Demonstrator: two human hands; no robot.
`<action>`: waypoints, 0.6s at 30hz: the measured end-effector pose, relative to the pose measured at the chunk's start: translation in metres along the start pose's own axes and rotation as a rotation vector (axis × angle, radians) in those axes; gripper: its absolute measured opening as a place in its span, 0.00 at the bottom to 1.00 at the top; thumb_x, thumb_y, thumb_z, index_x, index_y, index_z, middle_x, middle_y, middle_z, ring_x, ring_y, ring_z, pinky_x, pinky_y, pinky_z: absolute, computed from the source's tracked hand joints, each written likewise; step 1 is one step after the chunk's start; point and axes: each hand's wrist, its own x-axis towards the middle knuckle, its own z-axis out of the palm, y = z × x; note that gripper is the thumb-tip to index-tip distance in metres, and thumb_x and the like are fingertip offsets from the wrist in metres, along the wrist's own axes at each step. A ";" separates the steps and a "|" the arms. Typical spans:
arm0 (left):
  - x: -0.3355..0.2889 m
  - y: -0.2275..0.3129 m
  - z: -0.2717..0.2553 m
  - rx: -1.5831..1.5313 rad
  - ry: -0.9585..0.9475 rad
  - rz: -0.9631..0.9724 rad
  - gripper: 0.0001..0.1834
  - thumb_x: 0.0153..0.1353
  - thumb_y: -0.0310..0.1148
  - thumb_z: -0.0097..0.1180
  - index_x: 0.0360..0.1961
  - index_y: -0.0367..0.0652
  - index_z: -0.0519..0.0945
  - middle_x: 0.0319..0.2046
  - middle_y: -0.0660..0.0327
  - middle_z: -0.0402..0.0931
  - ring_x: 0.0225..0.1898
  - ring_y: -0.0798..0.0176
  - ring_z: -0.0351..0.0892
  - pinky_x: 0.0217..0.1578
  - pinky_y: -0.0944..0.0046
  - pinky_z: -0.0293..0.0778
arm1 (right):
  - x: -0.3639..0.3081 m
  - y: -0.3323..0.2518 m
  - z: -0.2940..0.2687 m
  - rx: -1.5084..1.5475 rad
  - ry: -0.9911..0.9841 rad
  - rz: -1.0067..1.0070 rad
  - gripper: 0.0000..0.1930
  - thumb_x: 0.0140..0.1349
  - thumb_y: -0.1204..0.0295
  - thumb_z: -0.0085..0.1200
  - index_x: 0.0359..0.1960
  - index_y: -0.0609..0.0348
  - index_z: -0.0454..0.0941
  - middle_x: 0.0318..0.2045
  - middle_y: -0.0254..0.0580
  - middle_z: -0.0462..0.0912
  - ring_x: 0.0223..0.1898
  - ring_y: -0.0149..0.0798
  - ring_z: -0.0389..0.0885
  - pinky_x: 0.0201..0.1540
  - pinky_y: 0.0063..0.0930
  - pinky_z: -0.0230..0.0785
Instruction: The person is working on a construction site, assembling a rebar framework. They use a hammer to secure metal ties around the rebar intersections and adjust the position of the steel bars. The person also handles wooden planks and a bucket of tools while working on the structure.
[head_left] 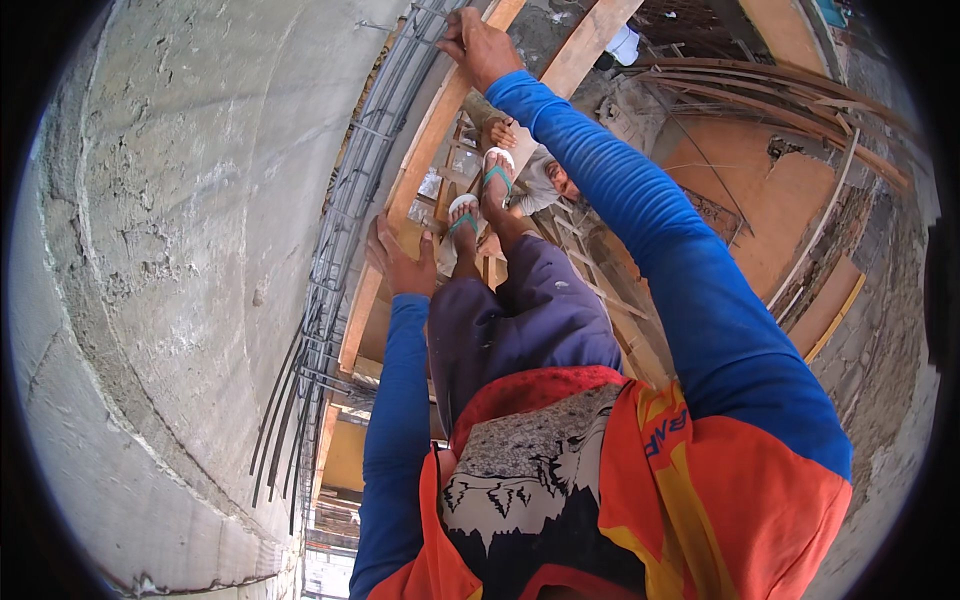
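My left hand (402, 264) grips the long wooden board (434, 150) beside the wall, fingers over the side toward the steel and thumb on the other side. Farther along the same board, my right hand (485, 52) is closed, fingertips curled toward the steel rebar (350, 190). Whatever it pinches is hidden. The rebar is a long cage of thin bars with cross ties, running between the board and the concrete wall (200, 250). Several dark bar ends (275, 430) stick out at its near end.
My sandalled feet (465, 215) stand on narrow timber framing high up. Another person (545, 185) is below, close to my feet. Bent wooden strips (770, 95), a brown panel (750, 190) and a pale pole (820, 225) lie to the right. Gaps show between the planks.
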 end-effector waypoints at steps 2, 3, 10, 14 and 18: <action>-0.002 -0.002 0.000 -0.001 0.007 0.004 0.44 0.57 0.40 0.65 0.70 0.41 0.58 0.65 0.45 0.61 0.66 0.38 0.59 0.67 0.37 0.50 | -0.001 -0.004 0.001 0.024 0.016 0.032 0.21 0.58 0.74 0.63 0.51 0.62 0.69 0.37 0.55 0.81 0.41 0.58 0.82 0.44 0.46 0.75; -0.003 -0.004 0.000 -0.005 0.012 -0.001 0.44 0.56 0.40 0.65 0.70 0.41 0.58 0.65 0.45 0.61 0.66 0.38 0.59 0.67 0.37 0.50 | 0.000 -0.015 -0.003 0.012 0.005 0.060 0.21 0.58 0.72 0.65 0.49 0.61 0.68 0.37 0.52 0.82 0.41 0.55 0.83 0.44 0.44 0.77; -0.004 -0.006 -0.001 -0.042 0.001 -0.027 0.45 0.56 0.41 0.65 0.70 0.39 0.58 0.65 0.42 0.61 0.69 0.39 0.57 0.70 0.35 0.44 | 0.003 -0.023 -0.006 -0.033 -0.082 0.163 0.19 0.60 0.67 0.67 0.44 0.62 0.69 0.43 0.51 0.86 0.44 0.47 0.87 0.46 0.37 0.81; -0.003 -0.002 0.001 -0.030 0.002 -0.023 0.44 0.57 0.40 0.64 0.71 0.42 0.57 0.66 0.45 0.59 0.69 0.40 0.55 0.70 0.34 0.45 | 0.017 -0.024 -0.011 -0.024 -0.206 0.122 0.17 0.63 0.69 0.63 0.45 0.64 0.70 0.42 0.52 0.87 0.45 0.47 0.87 0.49 0.36 0.81; -0.004 -0.002 0.003 0.023 0.021 -0.019 0.45 0.57 0.40 0.64 0.71 0.41 0.56 0.66 0.45 0.59 0.70 0.40 0.55 0.70 0.33 0.44 | 0.007 -0.040 -0.018 0.005 -0.376 0.089 0.24 0.60 0.67 0.64 0.51 0.68 0.68 0.38 0.50 0.86 0.43 0.52 0.87 0.49 0.39 0.79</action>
